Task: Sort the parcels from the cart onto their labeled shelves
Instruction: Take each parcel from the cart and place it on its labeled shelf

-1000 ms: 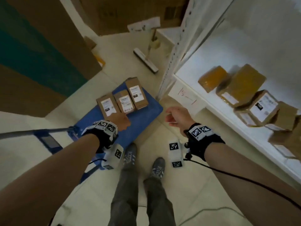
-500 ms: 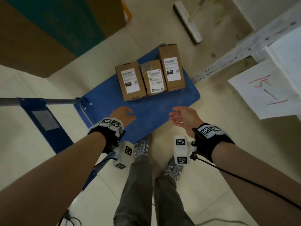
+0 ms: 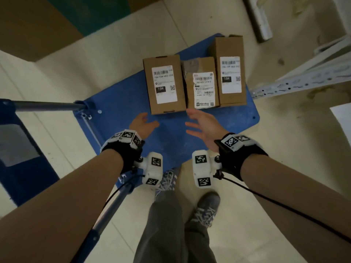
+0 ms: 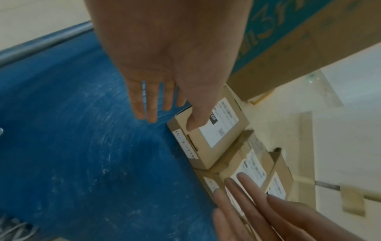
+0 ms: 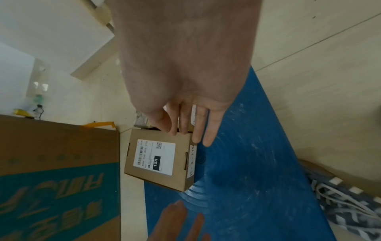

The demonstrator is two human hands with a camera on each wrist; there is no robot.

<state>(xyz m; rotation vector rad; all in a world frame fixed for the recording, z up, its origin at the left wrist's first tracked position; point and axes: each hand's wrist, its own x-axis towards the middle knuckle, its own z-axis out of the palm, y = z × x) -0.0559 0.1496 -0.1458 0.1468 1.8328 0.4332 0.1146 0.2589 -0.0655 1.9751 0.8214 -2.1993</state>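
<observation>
Three brown cardboard parcels with white labels lie side by side on the blue cart platform [image 3: 171,141]: the left parcel [image 3: 164,84] marked 15H, the middle parcel [image 3: 202,86] and the right parcel [image 3: 229,71]. My left hand [image 3: 147,120] hovers just before the left parcel's near end, fingers straight, holding nothing. My right hand [image 3: 191,120] is spread in front of the middle parcel, also empty. In the left wrist view my left hand [image 4: 169,114] has its thumb over the left parcel [image 4: 218,135]. In the right wrist view my right hand [image 5: 189,135] reaches above the 15H parcel [image 5: 158,158].
The cart's handle bar [image 3: 47,106] sticks out at left. A white perforated shelf upright [image 3: 303,80] runs at right, with a paper sign [image 3: 341,118] at the edge. A big brown and teal carton [image 3: 57,21] stands behind the cart. My shoes [image 3: 206,209] are beside the platform.
The view has dropped closer over the cart. Both hands have moved forward from the platform's near edge up to the parcels, and the right hand's fingers have spread.
</observation>
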